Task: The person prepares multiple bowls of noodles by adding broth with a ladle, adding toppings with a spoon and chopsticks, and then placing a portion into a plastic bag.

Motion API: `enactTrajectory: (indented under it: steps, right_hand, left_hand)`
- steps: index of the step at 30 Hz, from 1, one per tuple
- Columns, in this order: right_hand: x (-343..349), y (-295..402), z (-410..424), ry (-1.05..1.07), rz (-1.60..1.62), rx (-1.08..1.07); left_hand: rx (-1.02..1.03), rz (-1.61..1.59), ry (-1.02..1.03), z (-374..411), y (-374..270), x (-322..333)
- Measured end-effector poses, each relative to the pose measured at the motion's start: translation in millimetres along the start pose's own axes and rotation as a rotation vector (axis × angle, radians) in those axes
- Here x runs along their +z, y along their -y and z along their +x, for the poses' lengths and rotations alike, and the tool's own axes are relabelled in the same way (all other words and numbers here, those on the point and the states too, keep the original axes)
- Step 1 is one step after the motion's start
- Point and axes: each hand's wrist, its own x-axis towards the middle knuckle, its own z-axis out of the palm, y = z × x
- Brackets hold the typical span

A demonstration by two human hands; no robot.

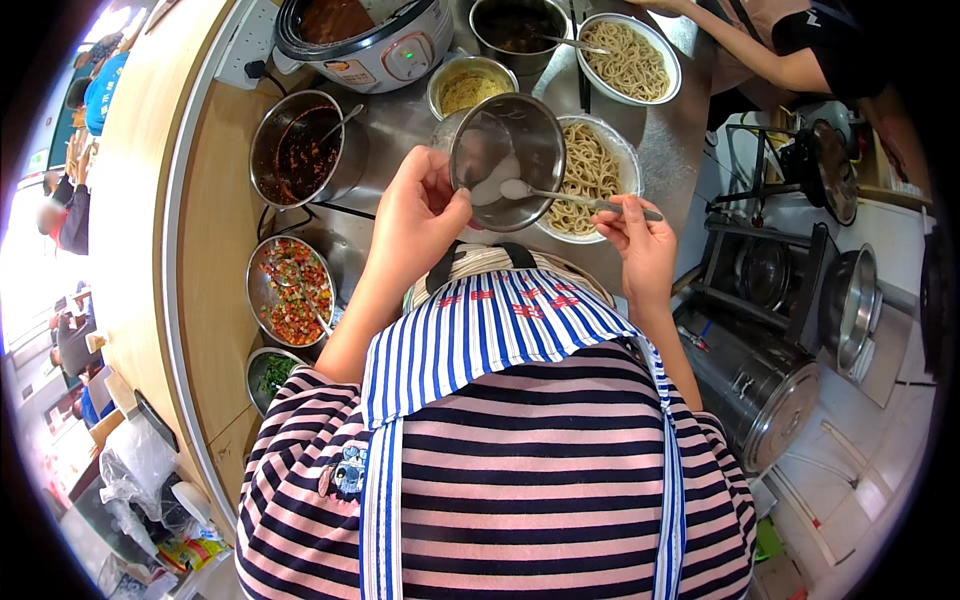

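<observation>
My left hand [424, 202] grips the rim of a tilted stainless steel pot [538, 135] with some white granular or powdery stuff low inside. In my right hand [637, 244] is a metal spoon [577, 199], its bowl inside the pot and heaped with white. Partly behind the pot stands a white bowl of noodles [589, 165]; a second bowl of noodles [630, 60] is farther back. Beyond the pot sits a metal container of yellowish crumbly food [472, 90]. A pot of dark red sauce [306, 154], with a spoon in it, stands to the left.
At the left are a bowl of diced vegetables [292, 300] and a bowl of chopped greens [276, 373]. A white cooker [375, 56] and a pot of dark liquid [517, 30] stand at the back. Another person's arm [757, 60] reaches in at the upper right, above a large steel drum [750, 397].
</observation>
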Motion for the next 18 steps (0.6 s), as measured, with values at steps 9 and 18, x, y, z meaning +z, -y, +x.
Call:
enactTrajectory:
  steps: [9,18]
  right_hand:
    - [-4.3,-3.1,-0.3,-0.022,-0.036,-0.019]
    - [-10.1,1.0,-2.0,-0.061,-0.008,-0.018]
  left_hand:
    - [-0.043,0.044,-0.006,0.2,1.1,1.4]
    - [0.018,0.038,-0.083,2.1,29.1,-3.6]
